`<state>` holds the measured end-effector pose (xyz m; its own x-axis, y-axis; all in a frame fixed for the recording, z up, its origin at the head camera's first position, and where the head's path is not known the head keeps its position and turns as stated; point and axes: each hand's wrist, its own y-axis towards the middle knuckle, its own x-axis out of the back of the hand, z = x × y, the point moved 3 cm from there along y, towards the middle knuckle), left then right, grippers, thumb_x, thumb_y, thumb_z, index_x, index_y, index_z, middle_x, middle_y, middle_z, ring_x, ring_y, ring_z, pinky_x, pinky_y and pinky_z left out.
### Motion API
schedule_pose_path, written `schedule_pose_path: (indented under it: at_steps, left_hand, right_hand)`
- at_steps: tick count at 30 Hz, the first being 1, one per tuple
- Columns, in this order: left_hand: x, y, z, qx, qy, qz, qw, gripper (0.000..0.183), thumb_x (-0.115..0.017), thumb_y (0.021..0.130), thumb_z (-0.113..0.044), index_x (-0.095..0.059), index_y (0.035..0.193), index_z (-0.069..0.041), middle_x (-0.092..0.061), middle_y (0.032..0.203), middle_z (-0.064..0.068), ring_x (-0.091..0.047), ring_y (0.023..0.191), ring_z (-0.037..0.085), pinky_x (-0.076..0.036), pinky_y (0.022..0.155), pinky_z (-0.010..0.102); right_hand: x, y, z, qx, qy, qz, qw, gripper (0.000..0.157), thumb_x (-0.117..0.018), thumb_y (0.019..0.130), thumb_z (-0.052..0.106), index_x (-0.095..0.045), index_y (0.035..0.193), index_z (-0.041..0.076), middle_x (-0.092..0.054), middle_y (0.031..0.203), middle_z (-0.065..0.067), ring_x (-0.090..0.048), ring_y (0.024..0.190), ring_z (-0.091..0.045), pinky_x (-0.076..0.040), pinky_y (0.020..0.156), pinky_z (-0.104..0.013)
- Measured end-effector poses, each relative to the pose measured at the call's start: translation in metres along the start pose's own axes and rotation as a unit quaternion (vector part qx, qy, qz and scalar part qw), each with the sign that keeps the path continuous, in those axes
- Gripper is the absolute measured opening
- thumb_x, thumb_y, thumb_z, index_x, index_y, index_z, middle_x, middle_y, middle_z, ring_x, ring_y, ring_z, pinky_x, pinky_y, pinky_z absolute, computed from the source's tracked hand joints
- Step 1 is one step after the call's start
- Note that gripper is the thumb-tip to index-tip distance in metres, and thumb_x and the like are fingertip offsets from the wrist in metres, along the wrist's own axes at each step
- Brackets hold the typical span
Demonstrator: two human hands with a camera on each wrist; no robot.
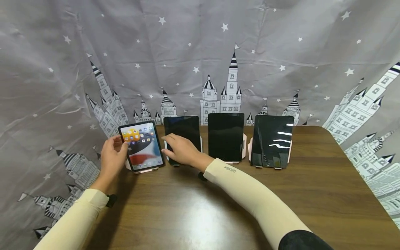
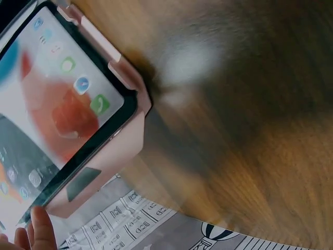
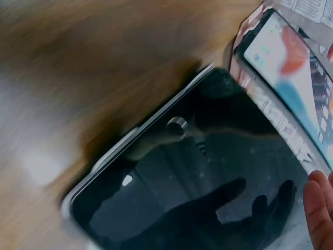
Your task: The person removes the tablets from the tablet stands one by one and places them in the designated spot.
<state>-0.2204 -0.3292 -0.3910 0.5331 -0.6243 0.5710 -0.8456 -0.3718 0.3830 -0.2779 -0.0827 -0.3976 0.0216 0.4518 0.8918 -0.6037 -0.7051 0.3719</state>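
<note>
A lit tablet [image 1: 141, 147] showing app icons leans on a pink stand [image 2: 127, 130] at the left of a row. My left hand [image 1: 113, 154] is at its left edge, thumb overlapping the front rim in the head view and fingertips beside the edge. In the left wrist view the thumb tip [image 2: 41, 224] is right at the tablet's side. My right hand [image 1: 181, 150] reaches in front of a dark tablet [image 3: 177, 172], fingers pointing toward the lit tablet's right edge with a small gap. That dark screen mirrors the hand in the right wrist view.
Two more dark tablets, one in the middle [image 1: 225, 137] and one at the right [image 1: 271, 142], lean on stands along the back of the brown wooden table [image 1: 175, 215]. A grey curtain [image 1: 187, 31] with printed castles and stars hangs behind and to the left.
</note>
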Motion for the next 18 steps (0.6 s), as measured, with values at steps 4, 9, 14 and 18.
schedule_pose_path:
  at_steps: [4, 9, 14, 18]
  left_hand:
    - [0.001, 0.006, -0.001, 0.037, -0.017, 0.003, 0.9992, 0.047, -0.057, 0.099, -0.02, -0.047, 0.14, 0.001, -0.057, 0.129, 0.02, -0.057, 0.115, 0.033, -0.044, 0.095, 0.046]
    - [0.004, 0.012, 0.001, 0.073, -0.017, 0.026, 0.9969, 0.054, -0.052, 0.1, -0.027, -0.041, 0.147, -0.004, -0.054, 0.137, 0.018, -0.055, 0.121, 0.033, -0.045, 0.1, 0.047]
    - [0.002, 0.015, 0.002, 0.096, -0.027, 0.046, 0.9939, 0.056, -0.048, 0.102, -0.031, -0.036, 0.151, -0.007, -0.05, 0.143, 0.016, -0.052, 0.127, 0.032, -0.042, 0.104, 0.049]
    - [-0.001, 0.016, 0.004, 0.107, -0.03, 0.057, 0.9922, 0.057, -0.046, 0.103, -0.032, -0.034, 0.152, -0.006, -0.048, 0.145, 0.018, -0.049, 0.129, 0.035, -0.041, 0.105, 0.05]
  right_hand:
    - [-0.003, 0.01, 0.004, -0.02, 0.041, 0.005, 0.999, 0.052, -0.059, 0.1, 0.036, -0.051, 0.141, 0.006, -0.057, 0.136, -0.008, -0.056, 0.121, -0.015, -0.047, 0.099, -0.028]
    - [-0.007, 0.025, 0.009, -0.042, 0.056, -0.009, 0.998, 0.053, -0.061, 0.099, 0.034, -0.049, 0.142, 0.004, -0.056, 0.137, -0.009, -0.056, 0.121, -0.016, -0.047, 0.098, -0.027]
    - [-0.009, 0.034, 0.01, -0.072, 0.074, -0.018, 0.995, 0.056, -0.062, 0.098, 0.033, -0.047, 0.143, 0.003, -0.054, 0.139, -0.011, -0.054, 0.125, -0.018, -0.044, 0.102, -0.029]
    - [-0.011, 0.04, 0.009, -0.093, 0.092, -0.019, 0.991, 0.059, -0.064, 0.097, 0.031, -0.045, 0.145, 0.002, -0.053, 0.142, -0.012, -0.052, 0.127, -0.02, -0.043, 0.104, -0.031]
